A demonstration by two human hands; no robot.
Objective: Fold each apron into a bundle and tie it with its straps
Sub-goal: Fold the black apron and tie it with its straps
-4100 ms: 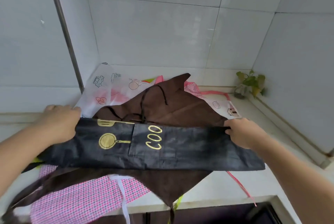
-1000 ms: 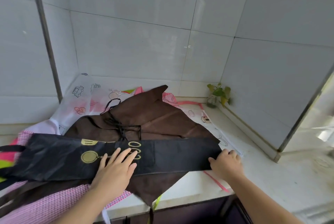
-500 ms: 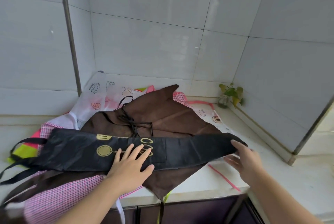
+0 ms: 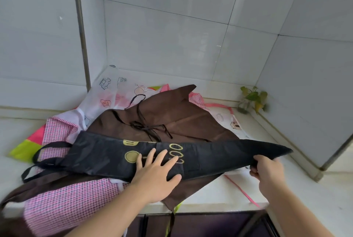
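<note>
Your pale surface (image 4: pixel 219 192) carries a heap of aprons in the tiled corner: a brown apron (image 4: pixel 183 122) spread widest, with a white printed apron (image 4: pixel 114 91) behind it and a pink checked apron (image 4: pixel 63 206) hanging over the near left edge. Across the top of the heap lies your black apron (image 4: pixel 101 156), folded into a long narrow band with gold print, running from left to right. Its black straps (image 4: pixel 38 164) loop out at the left end, over the pink check. Your left hand (image 4: pixel 154 175) rests flat on the middle of the band, fingers (image 4: pixel 150 155) straight and spread, pressing it down beside the gold lettering. Your right hand (image 4: pixel 267 171) grips the band's right end, fingers curled round the cloth and lifting that pointed tip clear of the surface. A small green plant (image 4: pixel 252 99) stands in the far right corner, well apart from the cloth.
</note>
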